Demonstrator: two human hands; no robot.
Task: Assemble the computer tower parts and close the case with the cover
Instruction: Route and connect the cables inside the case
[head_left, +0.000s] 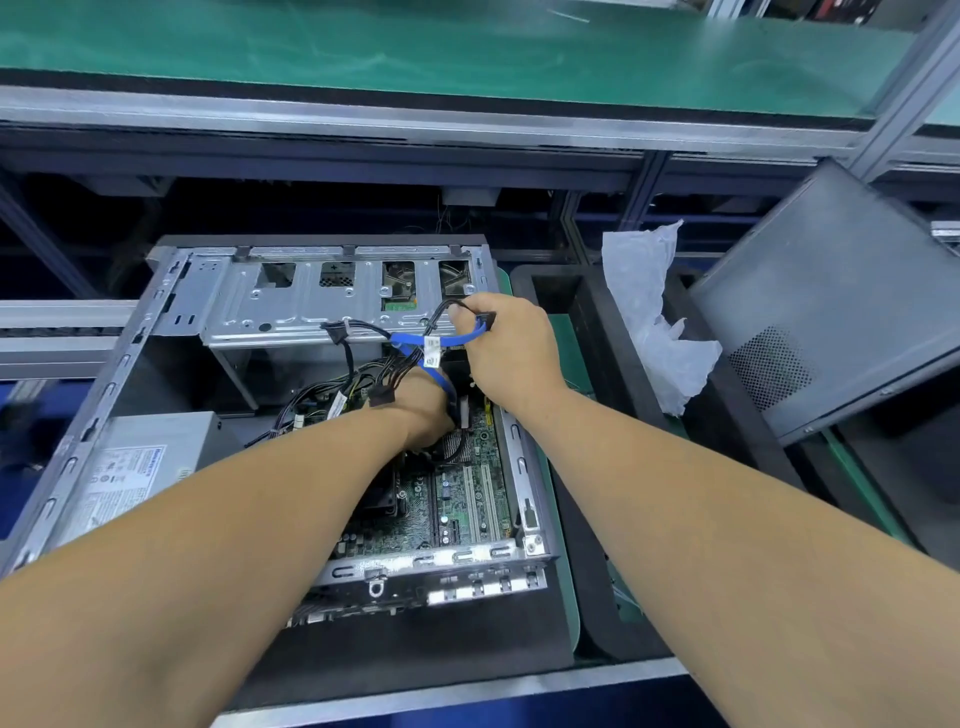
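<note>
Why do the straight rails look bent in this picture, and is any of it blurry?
Head view: the wide-angle lens bows the grey aluminium conveyor rail and stretches both forearms; the white crumpled plastic bag looks soft; the green circuit board stays fairly sharp.

Bright, even overhead light fills the scene, with soft, weak shadows. Glare sits on the silver drive cage toward 12 o'clock and on the metal rail at 6 o'clock. The recess under the green shelf stays dark. Wide-angle distortion bends straight edges at 3 and 9 o'clock. Edges look soft, slightly blurred throughout.
</note>
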